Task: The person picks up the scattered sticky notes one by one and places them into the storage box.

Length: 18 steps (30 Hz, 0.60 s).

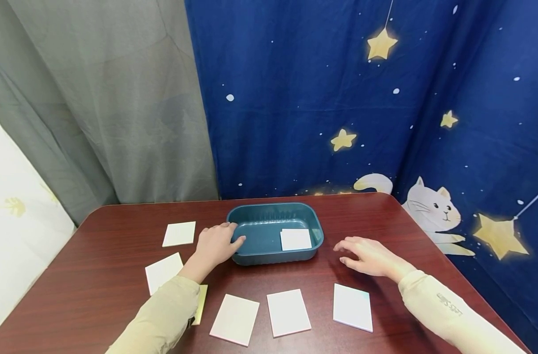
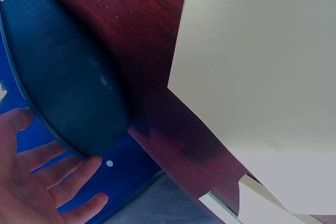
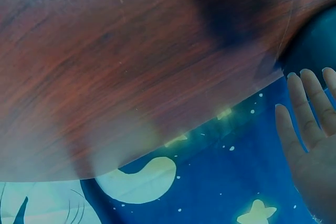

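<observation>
Two hands over a dark red wooden table [image 1: 96, 275], both with fingers loose and holding nothing. Left hand [image 1: 216, 244] rests against the left end of the teal plastic tray [image 1: 251, 255], fingertips touching its rim and outer wall; the left wrist view shows straight fingers [image 2: 68, 179] spread beside the tray's curved wall [image 2: 68, 77]. Right hand [image 1: 366, 254] lies palm down, just right of the tray and apart from it, fingers extended; the right wrist view shows flat fingers [image 3: 307, 114].

One white card [image 1: 295, 239] lies inside the tray, at its right half. Tray sits near the table's far edge, centred.

Loose white cards on the table: one at far left [image 1: 179, 233], one nearer on the left [image 1: 164, 272], partly under the left sleeve, and three in a row along the near edge [image 1: 234, 319] [image 1: 288, 312] [image 1: 352, 307]. A yellow card [image 1: 201, 304] peeks from under the left forearm.

Bare tabletop lies between the near row and the tray, and to the right of the right hand up to the table's right edge. Blue star-and-cat curtain [image 1: 340, 98] hangs behind, with grey curtain [image 1: 109, 98] at left.
</observation>
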Available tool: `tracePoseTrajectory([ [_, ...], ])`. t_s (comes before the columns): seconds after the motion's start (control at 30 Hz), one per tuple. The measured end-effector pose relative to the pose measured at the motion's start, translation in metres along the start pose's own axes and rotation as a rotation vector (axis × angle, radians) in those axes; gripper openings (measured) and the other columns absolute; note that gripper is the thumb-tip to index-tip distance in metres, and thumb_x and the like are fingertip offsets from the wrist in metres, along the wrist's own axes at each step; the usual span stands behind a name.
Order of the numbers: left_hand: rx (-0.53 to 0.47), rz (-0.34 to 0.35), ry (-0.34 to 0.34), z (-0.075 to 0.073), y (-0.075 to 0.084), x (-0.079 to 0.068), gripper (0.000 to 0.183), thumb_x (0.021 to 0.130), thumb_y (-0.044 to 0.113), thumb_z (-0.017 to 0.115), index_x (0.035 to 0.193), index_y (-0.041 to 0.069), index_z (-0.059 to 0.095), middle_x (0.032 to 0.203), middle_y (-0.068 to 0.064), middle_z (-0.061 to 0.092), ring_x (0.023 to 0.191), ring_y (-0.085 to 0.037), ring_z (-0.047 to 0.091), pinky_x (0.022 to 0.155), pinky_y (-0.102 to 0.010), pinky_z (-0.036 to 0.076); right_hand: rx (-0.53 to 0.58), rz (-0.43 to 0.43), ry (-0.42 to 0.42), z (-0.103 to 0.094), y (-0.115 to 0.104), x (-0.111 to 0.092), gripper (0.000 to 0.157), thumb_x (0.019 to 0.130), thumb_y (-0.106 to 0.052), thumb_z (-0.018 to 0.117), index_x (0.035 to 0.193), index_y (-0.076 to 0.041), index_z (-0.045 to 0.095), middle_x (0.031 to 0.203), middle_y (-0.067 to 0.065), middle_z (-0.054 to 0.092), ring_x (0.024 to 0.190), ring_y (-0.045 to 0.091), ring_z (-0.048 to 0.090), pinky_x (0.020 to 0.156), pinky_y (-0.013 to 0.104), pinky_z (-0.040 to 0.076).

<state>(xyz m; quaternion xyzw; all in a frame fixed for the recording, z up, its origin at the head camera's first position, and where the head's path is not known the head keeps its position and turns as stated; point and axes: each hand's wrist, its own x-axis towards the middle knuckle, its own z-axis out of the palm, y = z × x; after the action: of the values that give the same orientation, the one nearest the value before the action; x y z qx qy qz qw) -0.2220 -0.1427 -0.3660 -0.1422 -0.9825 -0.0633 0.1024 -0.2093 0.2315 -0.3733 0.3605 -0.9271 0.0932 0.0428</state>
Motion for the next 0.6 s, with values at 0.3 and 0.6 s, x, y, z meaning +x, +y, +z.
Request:
tracePoseTrajectory([
  [0.3,-0.005,0.006,0.015,0.000,0.000,0.000,0.047,0.083,0.040,0.056,0.113,0.004,0.058,0.107,-0.012,0.059,0.090,-0.027,0.058,0.074,-0.047,0.043,0.026,-0.041,-0.001,0.007,-0.003,-0.009,0.025,0.082,-0.025,0.061,0.104,-0.014,0.061,0.092,-0.007,0.055,0.079,0.008,0.050,0.067,0.031,0.044],
  [0.6,-0.003,0.003,0.005,-0.001,0.000,0.000,0.048,0.083,0.041,0.055,0.113,0.004,0.058,0.108,-0.012,0.059,0.091,-0.028,0.057,0.074,-0.047,0.043,0.042,-0.039,-0.012,0.012,-0.007,-0.018,0.028,0.079,-0.031,0.063,0.103,-0.017,0.060,0.089,-0.010,0.054,0.079,0.008,0.050,0.067,0.030,0.044],
])
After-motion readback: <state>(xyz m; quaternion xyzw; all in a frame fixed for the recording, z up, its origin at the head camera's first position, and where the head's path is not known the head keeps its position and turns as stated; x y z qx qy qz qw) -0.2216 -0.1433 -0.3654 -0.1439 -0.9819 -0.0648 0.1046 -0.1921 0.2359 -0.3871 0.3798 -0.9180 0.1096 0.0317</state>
